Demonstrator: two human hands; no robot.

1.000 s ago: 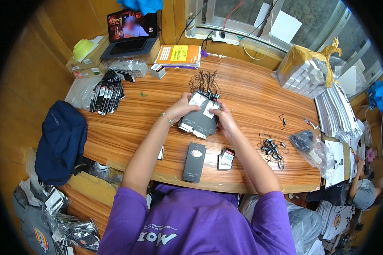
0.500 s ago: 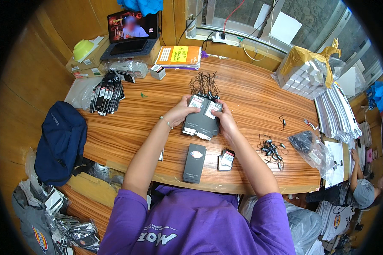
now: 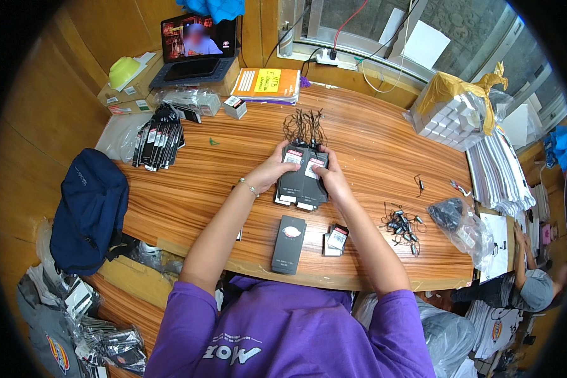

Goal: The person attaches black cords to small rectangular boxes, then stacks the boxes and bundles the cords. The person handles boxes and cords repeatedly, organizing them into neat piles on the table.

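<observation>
Two side-by-side stacks of dark grey hang tags [image 3: 302, 183] lie at the middle of the table, white stickers near their tops and black strings [image 3: 305, 128] fanned out beyond them. My left hand [image 3: 274, 169] grips the left stack's outer edge, thumb on top. On the right stack, my right hand [image 3: 332, 174] does the same, its thumb pressing by the sticker. White cards stick out at the stacks' near ends. Closer to me are another grey tag stack [image 3: 288, 244] and a small pile of stickered tags [image 3: 335, 240].
Black string loops with small clips [image 3: 404, 227] lie at the right, by a plastic bag [image 3: 466, 227]. Strung tags [image 3: 159, 142] are heaped at the left near a navy bag [image 3: 88, 211]. A bag of small white boxes [image 3: 450, 116] stands back right. A person [image 3: 532, 286] works far right.
The two tag stacks sit slightly straighter and more even at their near ends. Both my hands keep hold of them. The far-right person's arms have shifted.
</observation>
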